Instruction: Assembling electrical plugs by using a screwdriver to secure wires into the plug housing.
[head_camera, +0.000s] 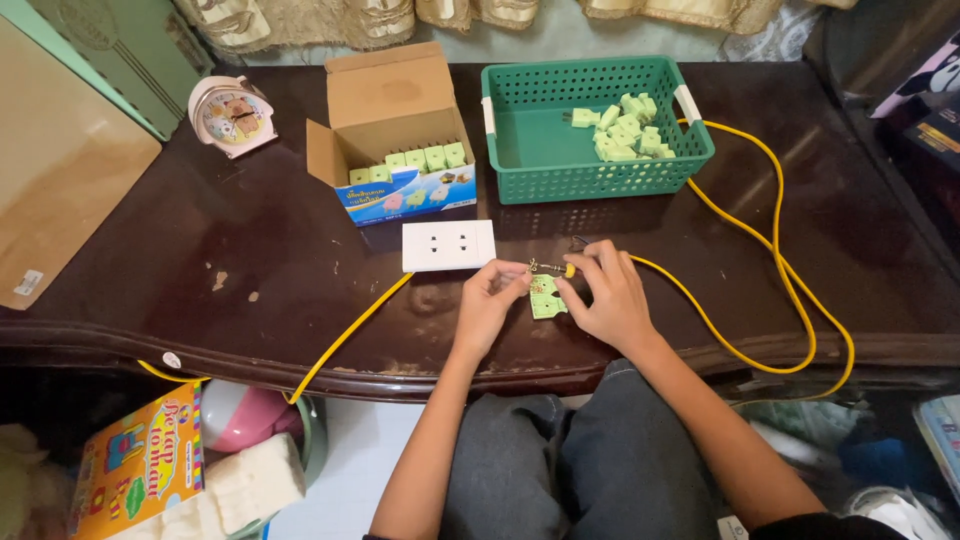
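Observation:
My left hand and my right hand meet over the dark table's front edge and both pinch a small pale green plug-like piece. A small metal-and-yellow end of the yellow cable sits just above that piece, between my fingertips. A white socket block with two outlets lies just left of my left hand.
A green plastic basket at the back holds several pale green pieces. An open cardboard box left of it holds more in a row. A pink clock stands far left. The yellow cable loops along the right side and hangs off the front.

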